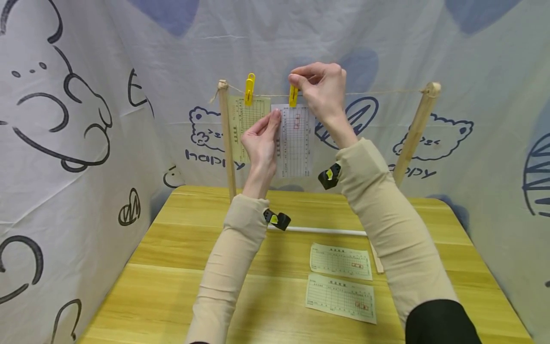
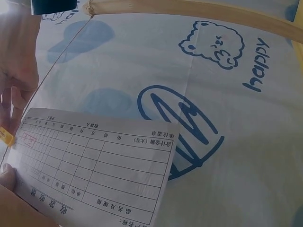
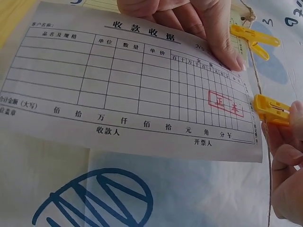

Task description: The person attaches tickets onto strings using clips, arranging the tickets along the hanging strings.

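A white receipt (image 1: 294, 153) with a red stamp hangs lengthwise just under a twine line (image 1: 378, 91). My left hand (image 1: 262, 143) pinches its left edge near the top, thumb and fingers on the paper. Above it, my right hand (image 1: 324, 91) grips the upper end of a yellow clothespin (image 1: 293, 98) between thumb and fingers. In the right wrist view that clothespin (image 3: 272, 109) has its jaws at the receipt's stamped end, across the twine. Further left, a second yellow clothespin (image 1: 249, 91) holds a pale yellow receipt (image 1: 236, 126) on the line, partly behind my left hand.
Two wooden posts (image 1: 227, 143) (image 1: 414, 129) carry the twine at both ends. Below, two pale receipts (image 1: 339, 260) (image 1: 339, 298) lie on the wooden table (image 1: 172, 286). A white rod (image 1: 326, 231) runs low between the posts. Behind hangs a printed cloth (image 1: 150, 62).
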The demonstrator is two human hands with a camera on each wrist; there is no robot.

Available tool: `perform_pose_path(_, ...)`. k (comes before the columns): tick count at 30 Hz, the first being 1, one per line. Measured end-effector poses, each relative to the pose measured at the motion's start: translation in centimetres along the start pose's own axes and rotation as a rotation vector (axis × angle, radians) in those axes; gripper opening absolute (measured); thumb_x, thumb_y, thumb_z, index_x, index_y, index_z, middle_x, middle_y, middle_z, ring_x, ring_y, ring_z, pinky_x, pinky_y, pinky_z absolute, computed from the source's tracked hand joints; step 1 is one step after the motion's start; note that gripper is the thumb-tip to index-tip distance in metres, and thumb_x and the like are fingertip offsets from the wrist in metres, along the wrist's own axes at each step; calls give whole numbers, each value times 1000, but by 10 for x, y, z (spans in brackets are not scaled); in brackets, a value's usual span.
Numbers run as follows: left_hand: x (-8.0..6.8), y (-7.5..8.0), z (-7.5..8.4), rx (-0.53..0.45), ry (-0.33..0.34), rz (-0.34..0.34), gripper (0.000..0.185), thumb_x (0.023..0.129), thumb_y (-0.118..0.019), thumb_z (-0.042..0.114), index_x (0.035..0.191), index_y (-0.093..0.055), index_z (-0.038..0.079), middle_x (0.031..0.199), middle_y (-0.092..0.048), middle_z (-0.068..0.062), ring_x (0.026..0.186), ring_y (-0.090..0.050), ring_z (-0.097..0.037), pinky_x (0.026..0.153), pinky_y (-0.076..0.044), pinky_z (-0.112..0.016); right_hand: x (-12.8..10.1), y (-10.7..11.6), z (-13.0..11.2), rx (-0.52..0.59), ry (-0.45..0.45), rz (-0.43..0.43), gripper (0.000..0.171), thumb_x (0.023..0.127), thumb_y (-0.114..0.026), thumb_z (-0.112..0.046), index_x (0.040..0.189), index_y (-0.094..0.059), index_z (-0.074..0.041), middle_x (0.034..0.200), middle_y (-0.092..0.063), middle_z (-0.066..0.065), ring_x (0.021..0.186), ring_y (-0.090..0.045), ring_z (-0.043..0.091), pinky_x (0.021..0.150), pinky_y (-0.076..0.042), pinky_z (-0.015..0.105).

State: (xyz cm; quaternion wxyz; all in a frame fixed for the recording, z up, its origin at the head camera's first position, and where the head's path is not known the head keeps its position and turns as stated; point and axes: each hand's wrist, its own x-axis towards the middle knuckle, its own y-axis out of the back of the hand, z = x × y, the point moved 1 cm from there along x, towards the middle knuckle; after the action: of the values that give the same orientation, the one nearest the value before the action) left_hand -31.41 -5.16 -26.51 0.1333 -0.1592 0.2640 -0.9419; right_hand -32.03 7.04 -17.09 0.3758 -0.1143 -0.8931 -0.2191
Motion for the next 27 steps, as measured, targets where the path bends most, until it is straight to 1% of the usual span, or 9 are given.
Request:
perform_pose_path(5,1,0,0,5,-8,-2,31,87,-79,19,110,-74,-1,106,-76,-18,76,-74,-9,76,-63,-24,0,0,-1,-48,5,-14,18,92,-75,-21,99,-81,-6,98,-79,15,72,-66,9,63,-45,12)
perform_pose_path(10,1,0,1,3,11,-1,29,86,-79,20,109,-75,1,105,-78,-14,78,-75,-9,79,-63,-25,0,-1,0,-63,8,-26,18,92,-75,-21,100,-80,-5,97,-79,15,72,-66,10,61,-44,12)
perform_pose_path(14,1,0,2,-2,25,-5,28,87,-79,20,108,-76,3,104,-78,-12,80,-75,-10,82,-63,-26,-1,0,-1,-64,9,-35,19,93,-75,-21,101,-80,-5,97,-78,16,71,-65,8,62,-45,13)
perform_pose_path(20,1,-1,3,2,25,-17,29,87,-79,21,109,-75,3,104,-78,-12,81,-75,-10,83,-63,-27,-2,2,-2,-67,8,-51,18,93,-74,-20,101,-80,-5,98,-78,16,70,-64,5,64,-46,13)
perform_pose_path(27,-1,-2,5,4,27,-17,28,87,-79,21,109,-75,4,103,-79,-11,80,-74,-11,80,-63,-26,-3,4,-3,-57,3,-70,17,93,-74,-18,102,-80,-4,99,-78,16,75,-67,11,67,-48,14)
